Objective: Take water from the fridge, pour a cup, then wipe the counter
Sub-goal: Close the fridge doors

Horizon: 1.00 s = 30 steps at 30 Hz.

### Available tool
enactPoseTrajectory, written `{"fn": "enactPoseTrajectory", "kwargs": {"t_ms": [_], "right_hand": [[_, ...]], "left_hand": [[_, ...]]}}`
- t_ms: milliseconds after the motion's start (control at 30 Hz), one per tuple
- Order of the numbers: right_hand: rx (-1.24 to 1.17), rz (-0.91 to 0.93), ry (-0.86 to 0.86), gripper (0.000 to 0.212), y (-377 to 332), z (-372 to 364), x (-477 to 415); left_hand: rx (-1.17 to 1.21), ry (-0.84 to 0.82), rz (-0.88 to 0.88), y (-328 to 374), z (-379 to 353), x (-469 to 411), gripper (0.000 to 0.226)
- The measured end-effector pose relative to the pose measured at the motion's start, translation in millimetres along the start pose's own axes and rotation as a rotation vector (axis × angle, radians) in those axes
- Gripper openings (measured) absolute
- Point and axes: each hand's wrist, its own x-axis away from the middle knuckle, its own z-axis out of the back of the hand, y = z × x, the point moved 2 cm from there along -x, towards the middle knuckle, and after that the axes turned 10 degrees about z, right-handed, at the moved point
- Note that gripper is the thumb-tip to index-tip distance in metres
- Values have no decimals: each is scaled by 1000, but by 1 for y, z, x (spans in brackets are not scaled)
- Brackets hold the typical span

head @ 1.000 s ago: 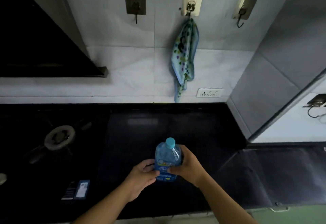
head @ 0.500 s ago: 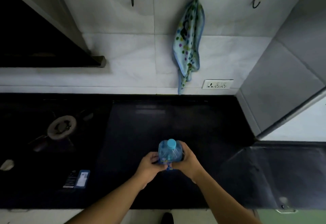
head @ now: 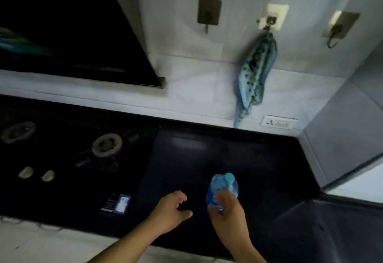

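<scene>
Left hand (head: 172,209) off bottle (head: 221,188), right grip (head: 228,211) wrapped

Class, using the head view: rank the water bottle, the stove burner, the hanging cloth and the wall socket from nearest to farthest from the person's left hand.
From the left hand:
1. Bottle, just to its right, held by the right hand.
2. Burner, up and to the left on the stove.
3. Cloth, hanging on the wall hook, and socket, low on the wall at right: too close to call.
</scene>
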Motion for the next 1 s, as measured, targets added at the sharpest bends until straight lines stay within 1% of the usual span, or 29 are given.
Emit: {"fn": "enactPoseTrajectory", "kwargs": {"t_ms": [67,133,200,300,400,467,600,700,733,767,833,900,933,1000], "right_hand": [[116,207,-162,25,-44,-31,0],[263,425,-256,31,-90,-66,-3],[399,626,-351,32,-147,-108,4],[546,876,-452,27,-229,-176,31],[601,1119,-526,29,-308,-255,73],[608,1244,-569,29,-351,-300,101],[507,1488,-653,26,-430,-385,164],[490,1613,-728,25,-474,-439,201],[484,1659,-730,25,-487,-455,210],[471,1663,-739,24,-493,-463,213],[417,1745,-779,21,-522,-508,228],[403,1790,-784,18,-540,-527,230],[371,1828,-801,21,-558,-549,234],[307,1905,-772,36,-596,-583,236]], "left_hand": [[-51,111,-33,-26,40,28,33],[-143,228,-33,-53,81,60,38],[-299,383,-2,-92,124,99,44],[-479,583,90,-156,180,163,49],[-546,732,247,-231,230,233,50],[-549,810,364,-274,256,276,50],[-496,921,617,-364,295,364,49],[-422,1002,763,-414,311,417,49],[-412,1040,796,-427,317,430,49],[-412,1063,816,-432,322,438,50],[-420,1183,869,-464,341,468,48],[-464,1231,913,-482,360,481,45],[-449,1254,952,-497,375,492,44],[-460,1321,1011,-519,417,508,46]]}}
